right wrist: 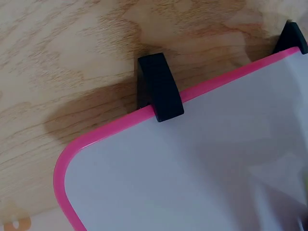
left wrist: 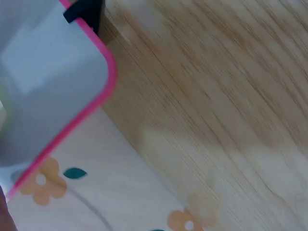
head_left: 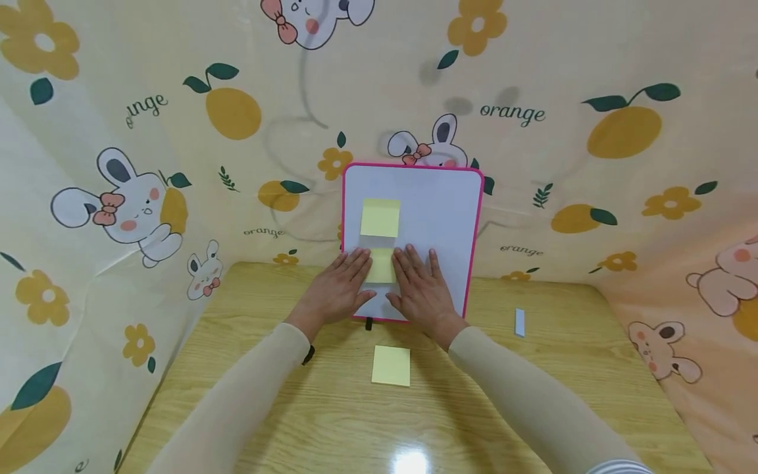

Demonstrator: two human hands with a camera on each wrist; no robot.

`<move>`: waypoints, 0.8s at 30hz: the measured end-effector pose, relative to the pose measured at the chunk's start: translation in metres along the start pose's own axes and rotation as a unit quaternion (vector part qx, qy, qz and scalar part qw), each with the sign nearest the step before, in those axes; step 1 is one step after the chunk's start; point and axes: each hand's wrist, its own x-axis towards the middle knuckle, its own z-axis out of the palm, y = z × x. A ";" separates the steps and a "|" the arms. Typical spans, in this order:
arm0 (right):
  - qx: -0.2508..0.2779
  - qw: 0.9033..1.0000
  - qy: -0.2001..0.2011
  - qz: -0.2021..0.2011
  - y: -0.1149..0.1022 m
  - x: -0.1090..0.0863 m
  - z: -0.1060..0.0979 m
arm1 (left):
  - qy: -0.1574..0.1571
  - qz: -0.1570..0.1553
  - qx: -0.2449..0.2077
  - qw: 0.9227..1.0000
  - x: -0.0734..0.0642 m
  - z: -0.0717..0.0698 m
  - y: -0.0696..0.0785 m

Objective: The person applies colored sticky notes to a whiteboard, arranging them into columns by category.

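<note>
Lower note (head_left: 381, 266) on board (head_left: 441, 210) part. hidden by L hand (head_left: 336, 289) & R hand (head_left: 424, 293); bunny (head_left: 441, 155) behind board's top, lower pt hidden

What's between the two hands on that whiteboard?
In the head view, a yellow note lies between the left hand and right hand, with bare whiteboard just below it.

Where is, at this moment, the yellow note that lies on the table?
In the head view, the yellow note lies on the wooden table, nearer to the person than the whiteboard, between the left sleeve and the right sleeve.
</note>
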 end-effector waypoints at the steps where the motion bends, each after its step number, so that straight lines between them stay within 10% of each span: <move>1: -0.001 1.000 -0.002 0.000 -0.001 0.000 0.000 | 0.006 0.004 0.001 1.000 0.002 0.000 0.002; 9: -0.030 0.999 -0.015 0.008 -0.002 0.000 -0.001 | 0.016 0.026 0.039 0.999 0.015 -0.004 0.011; 24: -0.061 0.998 0.008 -0.034 -0.012 0.014 -0.010 | 0.019 0.018 0.027 0.999 -0.006 0.004 -0.015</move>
